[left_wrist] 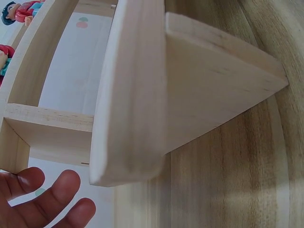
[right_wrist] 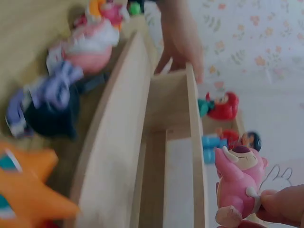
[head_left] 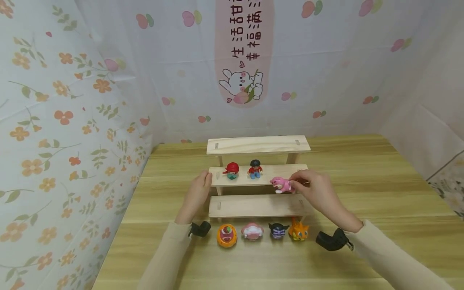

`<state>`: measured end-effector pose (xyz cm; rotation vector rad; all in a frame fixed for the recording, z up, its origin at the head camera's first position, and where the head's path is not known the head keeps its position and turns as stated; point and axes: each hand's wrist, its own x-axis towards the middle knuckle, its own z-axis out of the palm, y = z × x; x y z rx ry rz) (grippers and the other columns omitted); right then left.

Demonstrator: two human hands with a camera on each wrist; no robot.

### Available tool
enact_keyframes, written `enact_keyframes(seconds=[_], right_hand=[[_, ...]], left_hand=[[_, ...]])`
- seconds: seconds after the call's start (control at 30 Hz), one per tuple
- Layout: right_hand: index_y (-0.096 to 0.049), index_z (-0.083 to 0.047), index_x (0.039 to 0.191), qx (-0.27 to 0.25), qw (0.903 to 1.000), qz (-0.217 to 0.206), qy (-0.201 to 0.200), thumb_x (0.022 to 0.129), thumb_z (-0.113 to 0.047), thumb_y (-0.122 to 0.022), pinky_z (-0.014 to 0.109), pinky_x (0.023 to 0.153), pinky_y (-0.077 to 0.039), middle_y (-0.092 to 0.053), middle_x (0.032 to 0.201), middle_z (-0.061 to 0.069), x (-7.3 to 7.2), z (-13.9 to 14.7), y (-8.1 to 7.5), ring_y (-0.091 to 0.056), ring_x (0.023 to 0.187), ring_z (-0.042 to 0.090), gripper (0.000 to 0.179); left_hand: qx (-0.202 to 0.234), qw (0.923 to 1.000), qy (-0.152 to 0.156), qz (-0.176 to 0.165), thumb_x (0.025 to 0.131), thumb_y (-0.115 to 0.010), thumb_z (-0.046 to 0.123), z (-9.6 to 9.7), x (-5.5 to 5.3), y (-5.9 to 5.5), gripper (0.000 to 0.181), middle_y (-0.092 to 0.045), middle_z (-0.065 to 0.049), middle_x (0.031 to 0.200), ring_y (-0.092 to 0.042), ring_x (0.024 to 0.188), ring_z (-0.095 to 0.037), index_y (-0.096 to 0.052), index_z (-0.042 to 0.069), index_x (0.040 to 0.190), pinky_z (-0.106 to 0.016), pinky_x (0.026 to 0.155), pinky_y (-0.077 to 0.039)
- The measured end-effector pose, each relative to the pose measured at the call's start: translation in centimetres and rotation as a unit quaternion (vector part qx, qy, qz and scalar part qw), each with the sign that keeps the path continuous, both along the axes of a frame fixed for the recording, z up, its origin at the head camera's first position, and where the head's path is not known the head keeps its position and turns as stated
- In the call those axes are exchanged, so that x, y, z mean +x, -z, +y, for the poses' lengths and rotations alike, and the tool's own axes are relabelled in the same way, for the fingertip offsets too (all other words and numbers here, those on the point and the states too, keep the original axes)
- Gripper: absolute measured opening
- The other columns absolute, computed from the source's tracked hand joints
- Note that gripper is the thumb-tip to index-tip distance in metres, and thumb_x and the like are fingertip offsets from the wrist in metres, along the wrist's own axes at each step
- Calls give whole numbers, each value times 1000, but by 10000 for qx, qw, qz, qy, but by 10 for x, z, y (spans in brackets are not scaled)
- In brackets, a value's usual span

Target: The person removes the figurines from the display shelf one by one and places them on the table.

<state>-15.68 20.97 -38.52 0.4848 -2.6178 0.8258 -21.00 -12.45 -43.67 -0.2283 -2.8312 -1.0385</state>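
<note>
The right hand [head_left: 320, 191] pinches a pink bear [head_left: 278, 183] near the right end of the middle board [head_left: 273, 172] of a shelf [head_left: 255, 205]. The left hand [head_left: 195, 193], fingers loosely extended, touches its left end. Four toys [head_left: 252, 231] line the surface [head_left: 253, 270] in front.

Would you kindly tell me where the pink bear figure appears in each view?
Head: pink bear figure, right of centre, in the fingers of the right hand.
Left wrist: not in this picture.
Right wrist: lower right.
Shared landmark: the red-topped figure, at the left edge in the left wrist view.
</note>
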Motion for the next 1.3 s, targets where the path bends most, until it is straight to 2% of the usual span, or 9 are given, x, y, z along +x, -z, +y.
enact_keyframes(seconds=[0.23,0.47,0.57,0.73,0.9,1.13,1.3], right_hand=[[-70,-15,84,-162,9992,324,-181,78,-4,-76,23,60,-51,-67,79,-7,31,-5,1,-59,67,3,15],[-70,-20,83,-314,9988,172,-335,75,-3,-78,23,60,-51,-64,79,-14,62,-10,3,-58,68,-2,20],[-69,-22,83,-329,9982,157,-473,74,-4,-79,19,58,-49,-64,80,-16,73,-10,7,-57,68,-4,22],[-68,-24,82,-392,9971,248,-596,71,-1,-80,11,59,-45,-65,80,-16,90,-8,20,-57,67,-6,28],[-69,-25,81,-362,9974,332,-521,67,-2,-82,12,61,-47,-65,80,-16,104,-6,35,-58,69,-4,30],[-70,-25,81,-261,9989,254,-311,65,-4,-83,17,60,-49,-66,81,-15,118,-5,58,-58,71,-3,30],[-71,-24,83,-146,9991,349,-203,63,-3,-84,8,69,-47,-69,85,-11,124,-3,73,-64,75,3,32]], left_hand=[[27,10000,-7,-38,104,-36,25,0,1,-1,28,-41,-5,69,-44,66,-22,-49,6,90,-32,59,-37],[89,9999,-4,-123,104,-36,26,-1,0,-2,27,-43,-7,71,-46,69,-23,-51,5,93,-33,60,-38],[97,9998,4,-145,104,-36,26,-2,-1,-2,28,-43,-7,71,-45,67,-22,-50,6,92,-32,59,-37],[112,9998,27,-184,104,-36,26,-1,-1,-2,27,-44,-7,71,-45,67,-22,-50,6,92,-32,58,-37],[113,9998,22,-172,104,-35,27,-1,-2,-2,28,-43,-7,72,-45,69,-23,-50,6,93,-33,60,-37],[-1,9999,25,-130,104,-36,27,-2,-2,0,27,-42,-6,71,-44,67,-22,-49,7,93,-31,58,-36],[5,9999,29,-129,104,-35,28,-2,-2,1,27,-41,-6,71,-45,68,-23,-49,7,94,-32,59,-36]])
